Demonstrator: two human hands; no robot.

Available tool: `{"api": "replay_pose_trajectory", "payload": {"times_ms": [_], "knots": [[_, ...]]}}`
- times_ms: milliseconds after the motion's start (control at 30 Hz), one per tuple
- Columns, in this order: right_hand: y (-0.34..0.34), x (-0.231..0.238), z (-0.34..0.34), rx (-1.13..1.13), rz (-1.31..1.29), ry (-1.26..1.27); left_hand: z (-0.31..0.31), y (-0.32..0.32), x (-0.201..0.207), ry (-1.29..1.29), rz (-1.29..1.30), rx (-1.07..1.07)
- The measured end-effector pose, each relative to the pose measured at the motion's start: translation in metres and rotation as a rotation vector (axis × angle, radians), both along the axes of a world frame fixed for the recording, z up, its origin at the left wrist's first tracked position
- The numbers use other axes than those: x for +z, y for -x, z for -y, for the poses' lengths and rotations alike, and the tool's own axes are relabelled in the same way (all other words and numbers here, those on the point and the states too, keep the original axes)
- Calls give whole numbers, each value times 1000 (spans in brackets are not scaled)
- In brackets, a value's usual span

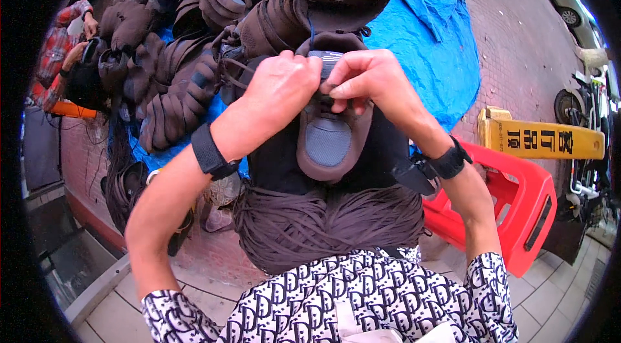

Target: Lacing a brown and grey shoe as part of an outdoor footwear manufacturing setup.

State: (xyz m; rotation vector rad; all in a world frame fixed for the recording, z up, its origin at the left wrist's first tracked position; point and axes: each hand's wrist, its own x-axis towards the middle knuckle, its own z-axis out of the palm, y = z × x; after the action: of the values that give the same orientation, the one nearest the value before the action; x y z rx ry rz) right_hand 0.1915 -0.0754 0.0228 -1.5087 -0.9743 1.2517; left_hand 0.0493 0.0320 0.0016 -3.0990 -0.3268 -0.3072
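Observation:
A dark brown shoe upper (pixel 328 145) with a grey-blue toe panel lies across my lap, its toe pointing toward me. My left hand (pixel 279 87) is closed at the left edge of its lacing, beside the tongue (pixel 327 57). From the right, my right hand (pixel 374 83) pinches thumb and forefinger together over the eyelets. Whatever thin thing either set of fingers holds is hidden or too small to name. A thick bundle of dark flat shoelaces (pixel 330 221) is draped over my thighs, just below the shoe.
Stacks of brown shoe uppers (pixel 181 94) rise ahead and left, on a blue tarp (pixel 435 52). A red plastic stool (pixel 511 194) stands at my right, near a yellow sign (pixel 543 138). Far left, another person in a checked sleeve (pixel 57 58) handles a dark shoe.

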Motion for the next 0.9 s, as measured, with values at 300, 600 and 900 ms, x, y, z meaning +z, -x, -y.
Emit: {"api": "replay_pose_trajectory", "payload": {"times_ms": [300,600,900], "knots": [[-47,-23,31,-97,623,-362,-26,-21,31,734,-330,262],[-28,-45,20,-239,621,-518,-13,-30,22,316,-253,331],[-25,-49,14,-232,1010,-555,-24,-33,25,368,-321,427]]}}
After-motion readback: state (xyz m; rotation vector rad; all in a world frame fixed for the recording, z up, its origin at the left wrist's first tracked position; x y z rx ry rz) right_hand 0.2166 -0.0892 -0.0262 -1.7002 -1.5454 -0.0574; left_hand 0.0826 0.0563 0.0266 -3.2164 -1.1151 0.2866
